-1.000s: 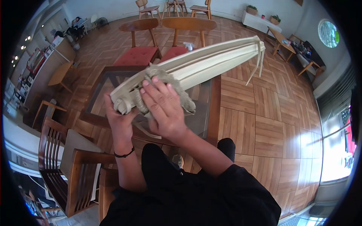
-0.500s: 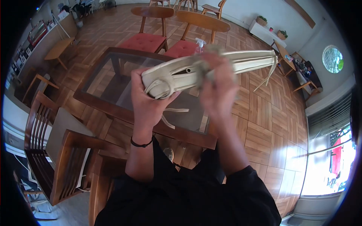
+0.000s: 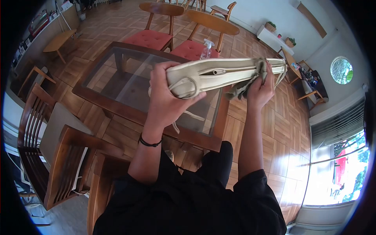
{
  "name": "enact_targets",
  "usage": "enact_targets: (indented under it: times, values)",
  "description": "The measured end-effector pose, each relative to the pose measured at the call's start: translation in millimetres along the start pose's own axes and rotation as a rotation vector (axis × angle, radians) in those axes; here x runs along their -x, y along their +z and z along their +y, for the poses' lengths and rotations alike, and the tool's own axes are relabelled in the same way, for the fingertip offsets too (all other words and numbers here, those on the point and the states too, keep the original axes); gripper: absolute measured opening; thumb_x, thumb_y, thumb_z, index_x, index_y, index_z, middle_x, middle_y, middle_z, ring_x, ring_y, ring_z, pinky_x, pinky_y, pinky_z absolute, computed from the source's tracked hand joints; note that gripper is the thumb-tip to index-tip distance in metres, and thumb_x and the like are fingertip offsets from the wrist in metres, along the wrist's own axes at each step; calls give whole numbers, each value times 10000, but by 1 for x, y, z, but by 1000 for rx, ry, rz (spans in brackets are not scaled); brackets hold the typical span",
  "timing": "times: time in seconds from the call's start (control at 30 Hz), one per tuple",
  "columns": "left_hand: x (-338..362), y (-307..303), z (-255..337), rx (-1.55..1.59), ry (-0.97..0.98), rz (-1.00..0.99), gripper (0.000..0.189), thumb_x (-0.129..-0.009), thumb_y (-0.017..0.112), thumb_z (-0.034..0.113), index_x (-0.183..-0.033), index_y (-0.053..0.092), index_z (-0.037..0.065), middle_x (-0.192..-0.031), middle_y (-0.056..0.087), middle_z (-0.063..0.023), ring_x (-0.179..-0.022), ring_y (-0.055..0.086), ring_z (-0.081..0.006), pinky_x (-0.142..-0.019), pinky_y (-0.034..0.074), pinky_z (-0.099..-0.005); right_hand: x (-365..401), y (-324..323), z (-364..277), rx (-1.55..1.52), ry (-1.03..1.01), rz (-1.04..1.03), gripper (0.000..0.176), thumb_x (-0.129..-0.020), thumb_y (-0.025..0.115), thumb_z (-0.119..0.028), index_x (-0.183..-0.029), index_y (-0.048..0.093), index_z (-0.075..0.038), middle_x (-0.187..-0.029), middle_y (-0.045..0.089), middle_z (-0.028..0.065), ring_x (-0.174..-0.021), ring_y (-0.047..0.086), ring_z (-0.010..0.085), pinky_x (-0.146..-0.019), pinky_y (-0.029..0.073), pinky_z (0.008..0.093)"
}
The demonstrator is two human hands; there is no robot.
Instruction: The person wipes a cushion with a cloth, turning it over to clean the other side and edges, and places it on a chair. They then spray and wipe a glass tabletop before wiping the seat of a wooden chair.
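Note:
A cream handbag (image 3: 231, 73) is held up above the glass-topped table, its zipper side turned up toward me. My left hand (image 3: 163, 92) grips its left end, thumb below the round strap tab and fingers behind. A grey-green cloth (image 3: 238, 89) is bunched in my right hand (image 3: 261, 87), which presses it over the bag's zipper edge near the right end. Thin cream straps (image 3: 194, 116) hang below the bag's left part, and another strap dangles at its right end.
The wooden table (image 3: 129, 114) with glass panels stands before my knees. A clear spray bottle (image 3: 206, 50) is behind the bag. Two chairs with red seats (image 3: 150, 39) face me across the table. Slatted wooden chairs (image 3: 74, 164) stand close at my left.
My right hand has slid the cloth rightward along the bag, from its middle to near its right end. The left hand and the bag's left end have shifted slightly right.

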State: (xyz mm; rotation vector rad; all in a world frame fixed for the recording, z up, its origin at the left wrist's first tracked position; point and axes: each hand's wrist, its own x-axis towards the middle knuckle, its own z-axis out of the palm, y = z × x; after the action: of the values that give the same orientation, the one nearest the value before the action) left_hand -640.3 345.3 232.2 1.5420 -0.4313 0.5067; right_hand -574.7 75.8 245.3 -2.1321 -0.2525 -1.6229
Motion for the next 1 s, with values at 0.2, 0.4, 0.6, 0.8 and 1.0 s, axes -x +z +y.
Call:
enact_targets:
  times: [0.2,0.4,0.6,0.8,1.0]
  values:
    - [6,-30,-22,130,171,-314,1016,-700,906,98,-1505,288,43,-1407,447,-137,-1338,450,-234,-1125,387,-402,8,18,-7,-176,405,157,351,-1010,460,-21,-1340,579,5,-1365,611,174,-1332,532,345,-1099,409,412]
    - [13,8,-47,-2,110,5,912,-738,869,106,-1464,326,9,-1353,498,-154,-1241,535,-250,-1058,439,-381,24,27,-61,-384,223,187,403,-957,528,-10,-1353,597,-30,-1337,633,190,-1326,544,343,-1099,412,463]
    - [7,30,-19,63,117,229,657,-768,829,90,-1321,484,5,-1190,571,-156,-1127,579,-267,-945,480,-366,46,-5,-155,-343,-241,-8,427,-826,510,-11,-1219,658,62,-1250,664,224,-1263,593,390,-1083,418,514]
    - [10,35,7,384,-15,242,608,-767,862,105,-1228,479,2,-1138,604,-132,-1112,605,-223,-922,503,-393,-1,-4,-66,-135,-292,4,375,-874,520,-59,-1203,666,43,-1264,666,209,-1233,619,359,-1074,449,483]
    - [5,48,-6,-34,152,294,592,-748,849,62,-1206,481,-1,-1099,635,-161,-1042,649,-252,-878,529,-376,19,-19,-118,-373,-43,-47,353,-864,514,71,-1183,662,53,-1231,669,221,-1227,622,352,-1072,469,451]
